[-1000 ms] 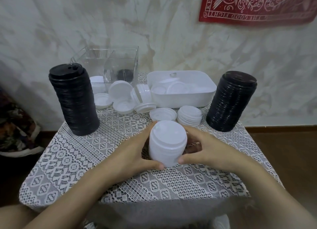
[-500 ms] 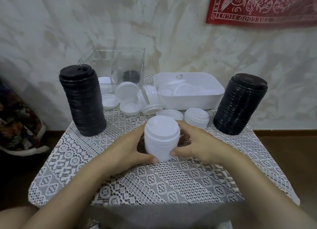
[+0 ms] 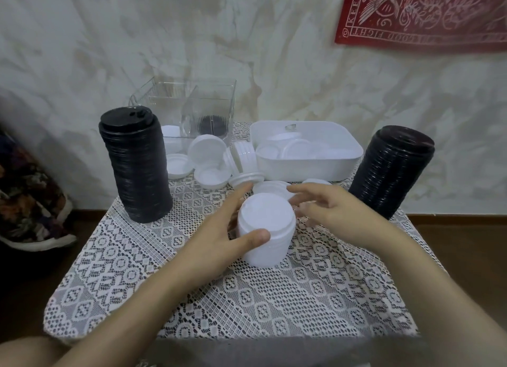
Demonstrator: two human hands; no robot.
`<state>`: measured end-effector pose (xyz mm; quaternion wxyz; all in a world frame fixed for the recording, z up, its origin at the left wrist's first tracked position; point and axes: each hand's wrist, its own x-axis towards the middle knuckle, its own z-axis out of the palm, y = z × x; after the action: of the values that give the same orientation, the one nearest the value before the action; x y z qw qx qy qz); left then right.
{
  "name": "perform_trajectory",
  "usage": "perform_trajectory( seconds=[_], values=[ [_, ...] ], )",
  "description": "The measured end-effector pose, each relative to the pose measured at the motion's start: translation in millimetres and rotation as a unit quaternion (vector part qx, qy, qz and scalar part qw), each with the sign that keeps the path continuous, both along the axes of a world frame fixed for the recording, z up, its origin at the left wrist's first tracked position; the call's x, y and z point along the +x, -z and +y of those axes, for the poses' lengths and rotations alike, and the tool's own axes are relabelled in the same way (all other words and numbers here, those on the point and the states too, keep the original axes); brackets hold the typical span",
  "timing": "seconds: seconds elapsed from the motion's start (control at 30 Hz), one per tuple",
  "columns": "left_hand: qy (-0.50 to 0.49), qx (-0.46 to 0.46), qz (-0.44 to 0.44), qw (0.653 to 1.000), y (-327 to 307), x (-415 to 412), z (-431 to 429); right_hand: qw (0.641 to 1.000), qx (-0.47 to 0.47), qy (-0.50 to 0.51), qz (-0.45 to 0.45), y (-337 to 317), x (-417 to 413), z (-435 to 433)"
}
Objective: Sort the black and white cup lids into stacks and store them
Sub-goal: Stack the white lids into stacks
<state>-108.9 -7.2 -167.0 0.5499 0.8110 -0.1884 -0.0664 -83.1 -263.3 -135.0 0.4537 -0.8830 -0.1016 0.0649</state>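
White plastic lid stack (image 3: pixel 265 229) stands mid-table (image 3: pixel 301 298) on lace. Your left hand (image 3: pixel 216 235) has its grip closed round it, thumb in front. Your right hand (image 3: pixel 329 210) hovers just beside, grip open.

One head-worn wide-angle view looks forward and down, close above the fingers (image 3: pixel 310 194); the table (image 3: pixel 274 298) lies beneath them, the wall (image 3: pixel 247 51) beyond them.
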Motion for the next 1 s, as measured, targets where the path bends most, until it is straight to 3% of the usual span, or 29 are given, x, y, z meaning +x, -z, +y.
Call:
perform_trajectory(
  seconds=[0.2, 0.37, 0.47, 0.6, 0.8, 1.0],
  values=[
    [-0.005, 0.000, 0.015, 1.000, 3, 3, -2, 0.992, 0.020, 0.077, -0.100, -19, 41, 18],
    [-0.002, -0.006, 0.026, 1.000, 3, 7, -5, 0.964, -0.141, 0.095, -0.202, -44, 88, 24],
    [0.002, -0.007, 0.032, 0.999, 0, 8, -5, 0.953, -0.239, 0.066, -0.171, -52, 118, 21],
    [0.005, -0.001, 0.037, 0.999, -1, 9, -4, 0.950, -0.307, 0.023, -0.043, -52, 143, 23],
    [0.009, -0.001, 0.040, 0.999, -1, 11, -4, 0.951, -0.306, 0.018, -0.028, -58, 153, 18],
    [0.011, -0.001, 0.041, 0.999, -2, 11, -4, 0.975, -0.194, 0.066, -0.088, -59, 151, 6]
  ],
)
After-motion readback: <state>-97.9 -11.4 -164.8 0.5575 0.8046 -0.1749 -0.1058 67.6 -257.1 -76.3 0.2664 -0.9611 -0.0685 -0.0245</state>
